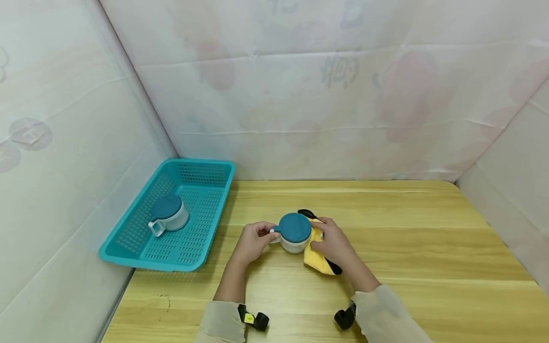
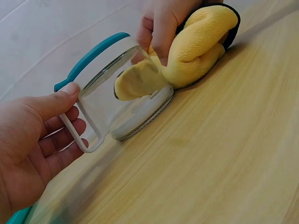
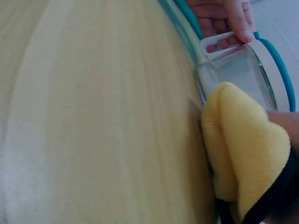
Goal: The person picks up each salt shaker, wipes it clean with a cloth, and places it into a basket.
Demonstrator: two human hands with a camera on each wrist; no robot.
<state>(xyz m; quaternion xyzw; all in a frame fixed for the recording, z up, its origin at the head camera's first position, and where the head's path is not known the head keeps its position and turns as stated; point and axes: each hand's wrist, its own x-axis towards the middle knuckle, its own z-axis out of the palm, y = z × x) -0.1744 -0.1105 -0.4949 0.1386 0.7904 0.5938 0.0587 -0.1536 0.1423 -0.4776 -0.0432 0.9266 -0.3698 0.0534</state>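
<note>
Here, L hand (image 1: 253,244) pinching jar (image 1: 296,228) by handle (image 3: 217,38), R hand (image 1: 335,242) gripping yellow cloth (image 1: 315,258) — alongside jar.

There are two jars (image 1: 293,247) (two lids (image 1: 295,227)), one basket (image 1: 195,252) and one cloth (image 1: 316,260).

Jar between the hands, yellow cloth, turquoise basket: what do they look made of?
Jar: clear, glossy body, likely glass, possibly plastic; the yellow cloth shows through. Its blue lid: smooth, evenly coloured, probably plastic. Cloth: matte, fuzzy pile, perhaps microfibre. Turquoise basket: probably moulded plastic, given its even colour and regular perforations.
</note>
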